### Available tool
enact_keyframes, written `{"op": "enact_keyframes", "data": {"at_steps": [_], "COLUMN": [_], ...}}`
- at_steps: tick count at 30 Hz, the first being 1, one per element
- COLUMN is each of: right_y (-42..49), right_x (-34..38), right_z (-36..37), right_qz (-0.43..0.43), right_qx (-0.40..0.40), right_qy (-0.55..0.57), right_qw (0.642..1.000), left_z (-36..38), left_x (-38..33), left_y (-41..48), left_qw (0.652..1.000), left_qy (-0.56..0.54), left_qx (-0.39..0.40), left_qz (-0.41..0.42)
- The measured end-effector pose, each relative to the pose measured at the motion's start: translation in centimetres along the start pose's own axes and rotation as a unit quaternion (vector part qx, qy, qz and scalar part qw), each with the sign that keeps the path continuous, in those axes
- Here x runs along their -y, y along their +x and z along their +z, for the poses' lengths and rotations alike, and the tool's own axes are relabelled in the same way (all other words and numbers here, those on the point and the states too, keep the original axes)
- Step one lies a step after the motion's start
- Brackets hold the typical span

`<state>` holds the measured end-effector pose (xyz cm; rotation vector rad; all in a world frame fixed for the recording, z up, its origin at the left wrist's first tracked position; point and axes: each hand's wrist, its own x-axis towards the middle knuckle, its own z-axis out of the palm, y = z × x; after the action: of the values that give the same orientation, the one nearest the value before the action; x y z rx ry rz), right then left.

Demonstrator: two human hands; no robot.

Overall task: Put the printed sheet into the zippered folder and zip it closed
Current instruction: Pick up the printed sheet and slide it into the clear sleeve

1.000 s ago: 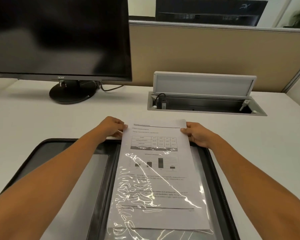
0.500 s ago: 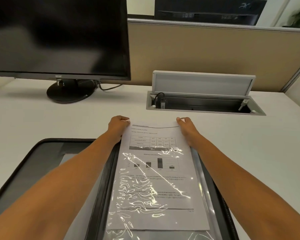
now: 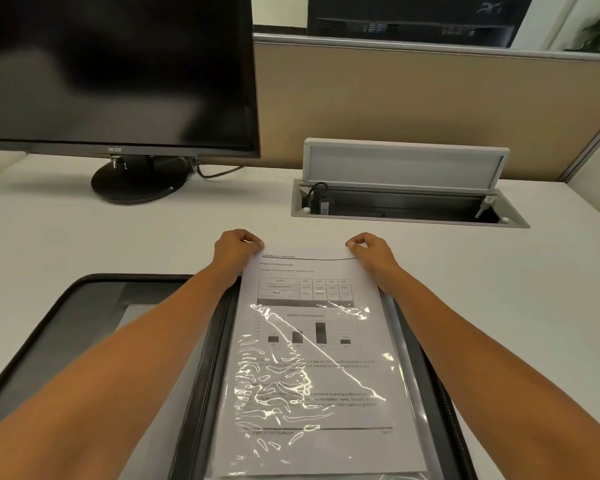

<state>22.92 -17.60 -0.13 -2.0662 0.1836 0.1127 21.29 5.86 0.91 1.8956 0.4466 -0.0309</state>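
A: Where is the white printed sheet [image 3: 312, 344] with the table and the bar chart?

B: It lies on the right half of the open black zippered folder [image 3: 63, 306], with its lower part inside a clear, wrinkled plastic sleeve [image 3: 329, 403]. The upper part with the table stands out of the sleeve's mouth. The top edge reaches past the folder's far rim, over the white desk [image 3: 118, 237].

A: And the hands?

B: The left hand [image 3: 237, 250] pinches the top left corner, with its fingers curled together on the paper. The right hand [image 3: 370, 250] does the same at the top right corner.

A: How to do this step well?

B: I think both hands should push evenly toward the body, keeping the sheet flat and parallel to the sleeve's sides. If one corner goes faster, the paper may jam or buckle. The film looks clingy, so a slow push seems better.

A: What do the containers hold?

B: The folder's left half shows only a grey panel, and I cannot tell whether something is inside it. The zipper is not closed yet. Further back, a grey recessed cable box [image 3: 413, 221] with its lid up holds a black plug [image 3: 321, 199].
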Motion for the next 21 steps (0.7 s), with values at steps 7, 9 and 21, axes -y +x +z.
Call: {"op": "enact_keyframes", "data": {"at_steps": [7, 9, 21], "right_y": [-0.7, -0.9, -2.4], "right_x": [0.0, 0.0, 2.0], "right_z": [-1.3, -1.8, -1.9], "right_qz": [0.004, -0.010, -0.091], "right_qx": [0.088, 0.118, 0.222], "right_qy": [-0.046, -0.080, -0.236], "right_qw": [0.995, 0.990, 0.942], "left_z": [-1.3, -1.7, -2.7], "left_x": [0.5, 0.7, 0.7], "left_y": [-0.9, -1.2, -3.4], "left_qw": [0.990, 0.983, 0.946], "left_qy": [0.111, 0.141, 0.263], "left_qx": [0.048, 0.065, 0.102], "left_qz": [0.076, 0.101, 0.161]}}
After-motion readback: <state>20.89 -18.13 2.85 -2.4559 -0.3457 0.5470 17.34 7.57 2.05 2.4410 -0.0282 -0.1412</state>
